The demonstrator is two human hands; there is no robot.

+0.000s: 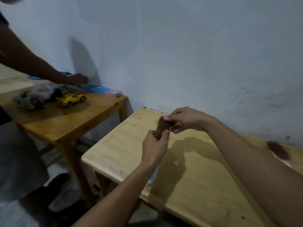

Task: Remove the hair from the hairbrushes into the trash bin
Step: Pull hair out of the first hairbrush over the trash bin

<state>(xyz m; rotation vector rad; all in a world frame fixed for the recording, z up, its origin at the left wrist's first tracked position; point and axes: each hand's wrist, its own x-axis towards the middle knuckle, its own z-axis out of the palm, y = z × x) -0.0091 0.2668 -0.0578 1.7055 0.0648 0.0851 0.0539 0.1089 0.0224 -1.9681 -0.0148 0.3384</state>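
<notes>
A small oblong hairbrush with a dark pad, pale-tipped bristles and a mat of brown hair is held in the air above the pale wooden desk, between both hands. Its long axis runs on a slant, lower end toward the left hand, upper end toward the right hand. The left fingers are closed on the lower end. The right fingers are pinched together at the upper edge, on the hair or the rim, I cannot tell which. The right hand looks the one to peel, pulling along the axis away from the left. A second hair-covered brush lies on the desk behind the right forearm. No trash bin is in view.
</notes>
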